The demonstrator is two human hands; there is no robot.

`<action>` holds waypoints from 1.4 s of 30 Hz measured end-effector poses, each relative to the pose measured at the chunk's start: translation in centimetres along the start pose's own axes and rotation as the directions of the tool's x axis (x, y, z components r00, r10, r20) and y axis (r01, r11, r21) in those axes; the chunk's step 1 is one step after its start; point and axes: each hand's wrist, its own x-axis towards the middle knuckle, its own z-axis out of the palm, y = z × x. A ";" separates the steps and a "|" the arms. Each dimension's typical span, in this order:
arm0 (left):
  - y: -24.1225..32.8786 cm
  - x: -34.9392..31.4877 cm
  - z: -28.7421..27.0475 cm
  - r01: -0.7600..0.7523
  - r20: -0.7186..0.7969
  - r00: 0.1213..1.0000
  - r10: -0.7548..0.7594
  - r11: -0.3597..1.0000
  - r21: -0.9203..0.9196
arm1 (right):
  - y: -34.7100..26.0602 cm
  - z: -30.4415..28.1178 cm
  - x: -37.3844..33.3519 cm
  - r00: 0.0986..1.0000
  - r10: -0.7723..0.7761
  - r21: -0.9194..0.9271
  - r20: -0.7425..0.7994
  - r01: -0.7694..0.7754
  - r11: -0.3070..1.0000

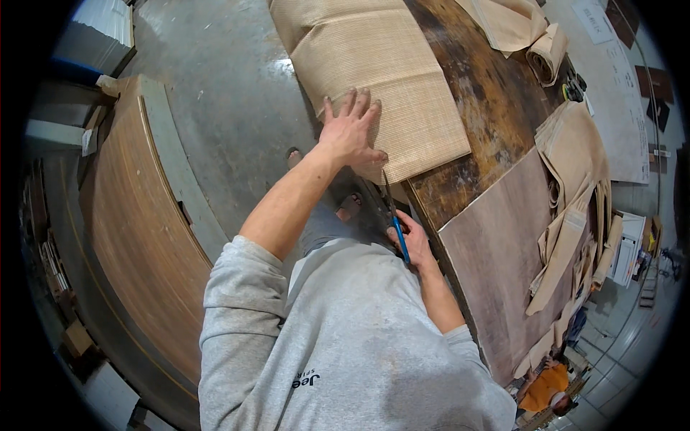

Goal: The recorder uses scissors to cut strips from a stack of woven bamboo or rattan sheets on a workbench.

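Note:
A tan woven sheet [395, 79] lies over the near edge of a dark, stained wooden table [485, 108] and hangs out past its left side. My left hand [348, 136] rests on the sheet's near left part with fingers spread flat. Below the sheet's near edge, my right hand [417, 243] is closed round the blue handles of a pair of scissors [401, 241]. The dark blades point up toward the sheet's near corner, close to my left thumb. I cannot tell whether the blades touch the weave.
Right of me, a greyish wooden panel [489, 251] lies on the table with several tan fabric strips [568, 230]. A rolled piece [548, 54] sits at the far right. Long wooden panels [144, 230] stand to my left. A person in orange [543, 388] is at lower right.

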 end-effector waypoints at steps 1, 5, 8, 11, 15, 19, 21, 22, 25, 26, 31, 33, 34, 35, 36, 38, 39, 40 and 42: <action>0.0 0.0 0.1 0.004 0.006 1.000 -0.004 1.000 0.007 | -0.5 -0.1 -0.1 1.000 0.016 -0.018 -0.004 -0.016 1.000; -0.1 0.1 0.3 0.004 0.004 1.000 -0.004 1.000 0.013 | 0.1 -0.6 0.1 0.999 -0.039 -0.105 -0.009 0.037 0.994; -0.5 -0.1 1.1 -0.001 -0.036 0.999 0.001 1.000 0.002 | -0.4 -0.6 -0.1 0.997 0.076 -0.050 0.025 -0.075 0.996; -1.2 -0.6 4.2 -0.095 -0.401 0.916 0.017 0.980 -0.174 | 0.1 -0.7 -0.3 0.995 0.077 0.021 0.056 -0.079 0.997; -1.2 -5.2 14.5 0.170 0.029 0.760 -0.649 0.155 -0.973 | 1.5 -0.3 0.0 0.999 0.031 0.029 0.042 -0.032 0.999; 3.5 -7.5 14.6 0.452 0.654 0.756 -0.020 -0.707 -0.544 | -0.2 -0.4 -0.8 0.986 0.055 0.258 0.157 -0.095 0.962; 3.5 -6.9 16.3 0.448 0.544 0.820 0.178 -0.791 -0.416 | 0.3 -0.5 -1.1 0.974 0.071 0.375 0.215 -0.149 0.915; 4.1 -6.7 16.0 0.345 0.467 0.879 0.097 -0.805 -0.482 | 1.1 -0.7 -0.8 0.978 0.076 0.318 0.196 -0.136 0.938; 5.5 -6.6 14.5 0.161 0.372 0.928 -0.030 -0.867 -0.472 | -0.1 -1.3 -1.0 0.977 0.058 0.265 0.203 -0.112 0.958; 5.7 -7.2 13.4 0.159 0.371 0.927 -0.048 -0.847 -0.507 | -0.3 -1.5 -1.1 0.976 0.031 0.306 0.216 -0.098 0.947; 7.1 -7.8 8.2 0.074 0.332 0.873 -0.359 -0.574 -0.815 | -1.9 -2.4 -1.7 0.960 -0.036 0.468 0.277 -0.102 0.878; 7.6 -7.5 8.8 0.032 0.266 0.845 -0.464 -0.453 -0.891 | -2.1 -2.9 -1.6 0.949 -0.036 0.524 0.314 -0.142 0.840; 7.7 -7.3 9.2 -0.002 0.191 0.807 -0.559 -0.326 -0.945 | -2.1 -3.0 -1.5 0.958 0.017 0.449 0.287 -0.150 0.881; 7.8 -7.1 9.8 -0.003 0.188 0.807 -0.560 -0.322 -0.947 | -2.1 -3.1 -1.4 0.964 0.068 0.371 0.257 -0.163 0.914; 8.0 -7.1 10.1 -0.051 0.196 0.792 -0.578 -0.382 -0.923 | -2.0 -3.1 -1.4 0.964 0.066 0.374 0.258 -0.163 0.913; 8.0 -7.1 10.7 -0.098 0.207 0.775 -0.597 -0.438 -0.894 | -1.9 -3.2 -1.5 0.972 0.115 0.179 0.205 -0.153 0.972; 8.0 -7.2 10.2 -0.067 0.268 0.790 -0.551 -0.512 -0.856 | -1.2 -3.3 -1.4 0.972 0.117 0.182 0.205 -0.156 0.971; 8.0 -7.2 9.8 -0.035 0.325 0.803 -0.500 -0.583 -0.812 | -0.4 -3.4 -1.1 0.973 0.093 0.200 0.212 -0.136 0.970; 8.4 -7.2 9.5 -0.014 0.325 0.825 -0.463 -0.592 -0.806 | 0.2 -3.3 -0.9 0.973 0.069 0.217 0.221 -0.118 0.969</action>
